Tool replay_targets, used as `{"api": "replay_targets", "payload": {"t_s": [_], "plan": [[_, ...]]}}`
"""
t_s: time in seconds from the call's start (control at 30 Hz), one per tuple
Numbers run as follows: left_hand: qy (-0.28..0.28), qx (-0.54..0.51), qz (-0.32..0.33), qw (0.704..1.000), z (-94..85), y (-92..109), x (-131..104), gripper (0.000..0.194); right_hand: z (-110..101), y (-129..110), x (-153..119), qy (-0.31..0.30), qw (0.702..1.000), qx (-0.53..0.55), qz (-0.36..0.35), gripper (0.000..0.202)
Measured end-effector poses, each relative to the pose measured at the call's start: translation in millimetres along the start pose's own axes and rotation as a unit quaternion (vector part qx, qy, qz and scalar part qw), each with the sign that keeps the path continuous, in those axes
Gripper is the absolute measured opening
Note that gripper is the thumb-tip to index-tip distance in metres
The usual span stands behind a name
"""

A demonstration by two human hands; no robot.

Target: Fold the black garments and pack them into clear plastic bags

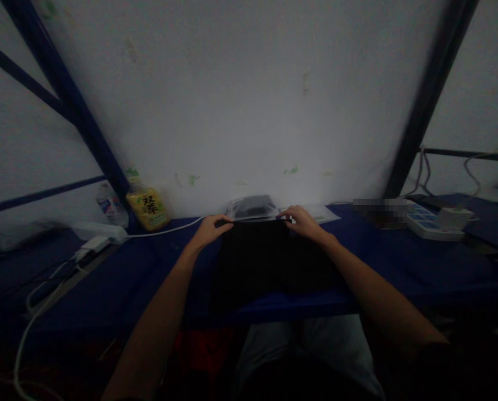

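A black cloth garment (257,262) lies spread over the blue tabletop, its far edge fairly straight and its lower part hanging near the front edge. The dim light hides its exact kind. My left hand (210,230) pinches the far left corner between thumb and fingers. At the far right corner, my right hand (304,224) is closed on the same edge. Just beyond the cloth, against the wall, sits a clear plastic package (253,207) with something dark inside.
On the left stand a yellow bag (149,209) with dark lettering and a plastic bottle (111,207). A white power strip (94,245) trails cables. White paper (320,214) lies behind my right hand. Farther right is a white-and-blue box (428,220). Blue frame posts (82,122) rise at both sides.
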State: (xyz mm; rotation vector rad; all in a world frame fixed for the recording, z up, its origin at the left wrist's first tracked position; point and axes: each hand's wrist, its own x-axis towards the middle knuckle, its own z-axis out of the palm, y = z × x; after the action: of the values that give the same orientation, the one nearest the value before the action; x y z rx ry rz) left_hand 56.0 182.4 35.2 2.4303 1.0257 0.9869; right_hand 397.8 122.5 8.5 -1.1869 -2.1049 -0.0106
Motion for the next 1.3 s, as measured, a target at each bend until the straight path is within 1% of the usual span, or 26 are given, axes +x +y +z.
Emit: {"api": "replay_targets", "payload": {"t_s": [0.07,0.1,0.13,0.17,0.2,0.27,0.3,0.33,0.37,0.4,0.47,0.5,0.53,0.57,0.6,0.67,0.7,0.73,0.8,0.87,0.93,1.03,1.1,1.17,1.23,1.3], "plan": [[0.002,-0.075,-0.014,0.997,-10.4,7,-3,0.027,-18,-10,-6,-0.008,0.994,0.108,0.001,0.028],[-0.007,-0.112,-0.022,0.993,-15.5,10,-6,0.027,-26,-16,-10,-0.030,0.986,0.161,0.002,0.027],[-0.032,-0.145,-0.029,0.988,-20.1,13,-9,0.026,-33,-21,-14,-0.064,0.976,0.208,0.003,0.027],[-0.073,-0.178,-0.035,0.981,-24.0,16,-12,0.026,-40,-27,-18,-0.108,0.963,0.247,0.003,0.028],[-0.127,-0.213,-0.044,0.968,-26.9,18,-16,0.029,-44,-31,-22,-0.160,0.947,0.277,0.003,0.030],[-0.240,-0.277,-0.072,0.928,-29.4,24,-21,0.041,-50,-36,-27,-0.252,0.917,0.310,0.010,0.035],[-0.283,-0.300,-0.089,0.907,-29.1,27,-23,0.048,-52,-34,-28,-0.278,0.909,0.311,0.017,0.038],[-0.310,-0.311,-0.104,0.893,-28.1,29,-23,0.052,-53,-31,-28,-0.282,0.910,0.302,0.029,0.039],[-0.321,-0.304,-0.114,0.890,-26.6,31,-23,0.053,-54,-25,-28,-0.264,0.922,0.278,0.047,0.039],[-0.321,-0.280,-0.115,0.897,-24.8,32,-21,0.050,-55,-16,-28,-0.229,0.942,0.236,0.069,0.038],[-0.306,-0.201,-0.099,0.925,-21.0,31,-18,0.039,-58,6,-32,-0.143,0.975,0.109,0.127,0.037],[-0.298,-0.159,-0.088,0.937,-19.4,30,-16,0.036,-59,17,-36,-0.109,0.981,0.032,0.161,0.037],[-0.295,-0.121,-0.078,0.945,-18.0,29,-15,0.033,-61,27,-42,-0.099,0.975,-0.026,0.197,0.038],[-0.295,-0.090,-0.070,0.949,-16.9,27,-14,0.032,-63,35,-49,-0.114,0.964,-0.052,0.234,0.040],[-0.298,-0.067,-0.064,0.950,-16.0,24,-14,0.031,-65,42,-57,-0.151,0.951,-0.050,0.265,0.043],[-0.308,-0.038,-0.057,0.949,-14.5,20,-14,0.031,-69,47,-73,-0.248,0.920,0.002,0.305,0.048],[-0.311,-0.032,-0.056,0.948,-13.8,17,-14,0.032,-70,46,-79,-0.279,0.908,0.035,0.310,0.048],[-0.312,-0.029,-0.055,0.948,-13.1,15,-15,0.032,-72,44,-84,-0.292,0.904,0.063,0.306,0.049],[-0.313,-0.031,-0.055,0.948,-11.5,12,-15,0.033,-76,33,-86,-0.271,0.915,0.105,0.280,0.049],[-0.315,-0.037,-0.057,0.947,-9.9,11,-16,0.033,-80,18,-81,-0.226,0.930,0.140,0.253,0.051],[-0.319,-0.045,-0.058,0.945,-8.4,12,-16,0.032,-82,1,-70,-0.176,0.937,0.183,0.239,0.052],[-0.324,-0.054,-0.058,0.943,-6.5,16,-17,0.032,-74,-29,-49,-0.108,0.937,0.240,0.229,0.049],[-0.326,-0.057,-0.059,0.942,-5.4,17,-17,0.032,-60,-48,-33,-0.087,0.942,0.237,0.219,0.047],[-0.330,-0.055,-0.060,0.941,-4.5,16,-18,0.032,-38,-66,-20,-0.090,0.960,0.188,0.187,0.045],[-0.333,-0.049,-0.058,0.940,-3.8,14,-18,0.033,-13,-84,-12,-0.103,0.979,0.097,0.145,0.041],[-0.337,-0.043,-0.055,0.939,-3.5,11,-17,0.034,10,-99,-10,-0.128,0.984,0.009,0.120,0.035]]}}
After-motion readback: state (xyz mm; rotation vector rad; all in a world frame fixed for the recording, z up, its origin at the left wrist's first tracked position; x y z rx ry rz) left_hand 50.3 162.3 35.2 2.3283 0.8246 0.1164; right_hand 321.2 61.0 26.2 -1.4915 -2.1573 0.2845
